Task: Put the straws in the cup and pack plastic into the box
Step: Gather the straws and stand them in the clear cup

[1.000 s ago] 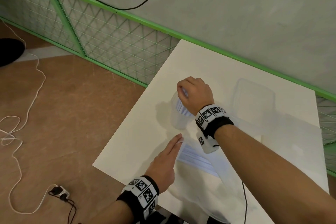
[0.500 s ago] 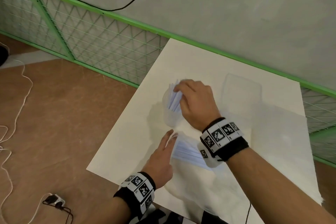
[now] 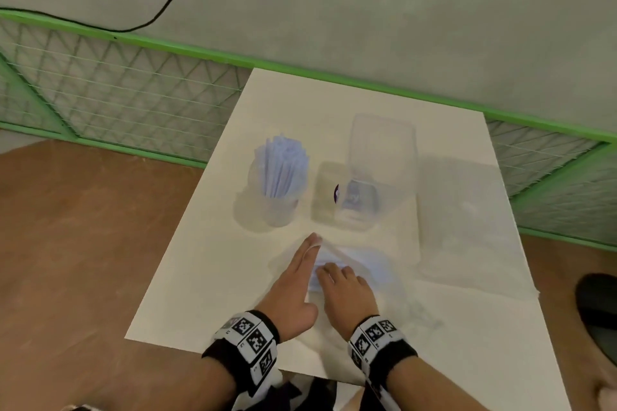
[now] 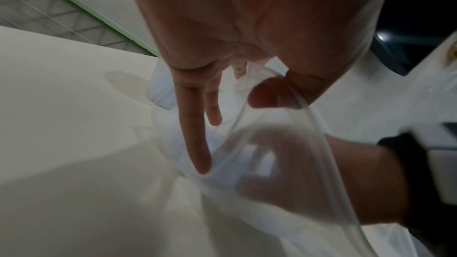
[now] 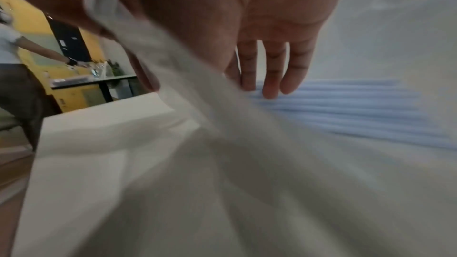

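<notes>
Right hand [image 3: 347, 294] fingertips on straws [image 5: 351, 108] inside plastic bag [image 5: 188, 116].

Right hand [image 4: 309, 179] shows blurred through the clear plastic bag [image 4: 259, 192]. Loose straws [image 5: 358, 112] are smeared, uncountable. Bag's near end leaves frame.

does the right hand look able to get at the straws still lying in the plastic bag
Probably yes. The right hand is already inside the plastic bag, its fingertips resting on the loose straws. The left hand holds the bag's mouth open, so nothing seems to block it.
</notes>
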Motion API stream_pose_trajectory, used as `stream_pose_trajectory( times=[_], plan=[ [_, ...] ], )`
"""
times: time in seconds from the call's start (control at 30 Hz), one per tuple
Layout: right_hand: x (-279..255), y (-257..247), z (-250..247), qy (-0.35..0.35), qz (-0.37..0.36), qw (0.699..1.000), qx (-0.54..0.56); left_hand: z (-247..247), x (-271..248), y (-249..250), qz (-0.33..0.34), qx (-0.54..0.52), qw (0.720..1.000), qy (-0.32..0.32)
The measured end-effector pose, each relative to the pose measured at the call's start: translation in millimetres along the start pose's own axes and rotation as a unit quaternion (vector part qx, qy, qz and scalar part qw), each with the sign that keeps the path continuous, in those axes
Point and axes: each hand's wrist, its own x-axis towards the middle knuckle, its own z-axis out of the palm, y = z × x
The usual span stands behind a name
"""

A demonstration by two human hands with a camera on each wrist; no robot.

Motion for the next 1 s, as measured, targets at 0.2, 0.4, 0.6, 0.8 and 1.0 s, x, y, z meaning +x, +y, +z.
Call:
stream_pose_trajectory(
  times=[0.2,0.4,0.6,0.8,1.0],
  plan=[
    [-6.1,4.1,10.2,0.027,0.010,0.999,-0.021,3.6,2.7,5.2,0.012,0.038,0.999,0.016],
    [-2.6,5.2,15.1,0.050,0.007,0.998,-0.049,3.2,-1.6,-0.4,0.004,0.041,0.999,0.032],
    [-2.2,0.6,-0.8,-0.007,0.012,0.999,-0.043,1.3,-5.7,-3.1,0.009,0.041,0.998,0.038],
    [3.8,1.0,3.4,-0.036,0.007,0.996,-0.082,2.4,-7.9,-4.5,0.007,0.041,0.998,0.045],
    [4.3,-0.4,5.3,-0.046,0.011,0.995,-0.085,2.1,-9.1,-6.1,0.012,0.037,0.998,0.053]
  ],
)
